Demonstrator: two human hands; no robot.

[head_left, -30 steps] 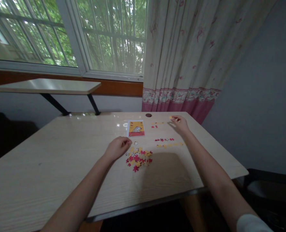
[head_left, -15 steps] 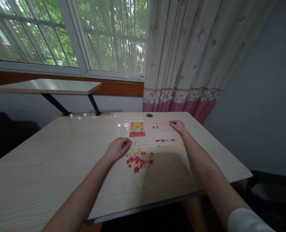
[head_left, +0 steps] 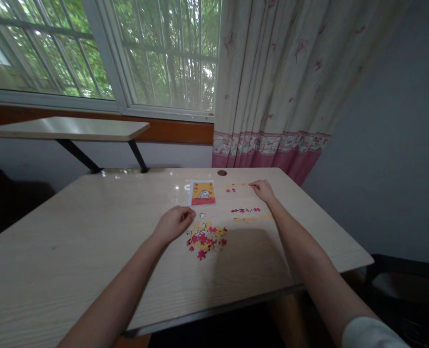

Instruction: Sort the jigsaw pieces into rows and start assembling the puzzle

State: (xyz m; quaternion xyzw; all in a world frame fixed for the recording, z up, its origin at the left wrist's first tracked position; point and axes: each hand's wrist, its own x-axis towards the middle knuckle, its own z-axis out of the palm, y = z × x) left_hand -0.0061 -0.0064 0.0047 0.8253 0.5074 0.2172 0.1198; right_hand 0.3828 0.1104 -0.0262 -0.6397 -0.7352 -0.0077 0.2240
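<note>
My right hand [head_left: 262,189] reaches to the far right of the desk, its fingers pinched at the end of a short row of yellow puzzle pieces [head_left: 235,185]. A yellow puzzle piece appears to be at its fingertips, mostly covered. Two red puzzle pieces [head_left: 231,190] lie just below that row. My left hand [head_left: 175,222] rests on the desk with curled fingers; whatever they hold is hidden. Beside it lies a mixed pile of red, yellow and white puzzle pieces [head_left: 206,239], with one white puzzle piece [head_left: 202,215] apart from it.
A picture card [head_left: 203,193] with a cartoon animal lies behind the pile. A row of red pieces [head_left: 246,210] and a row of yellow pieces [head_left: 251,219] lie to the right. A raised shelf [head_left: 69,128] stands at the desk's [head_left: 91,227] back left, near the curtain [head_left: 261,87].
The view has shifted slightly. My right fingertips hide the yellow spot seen beside them earlier. My left hand stays by the pile, nearly unmoved.
</note>
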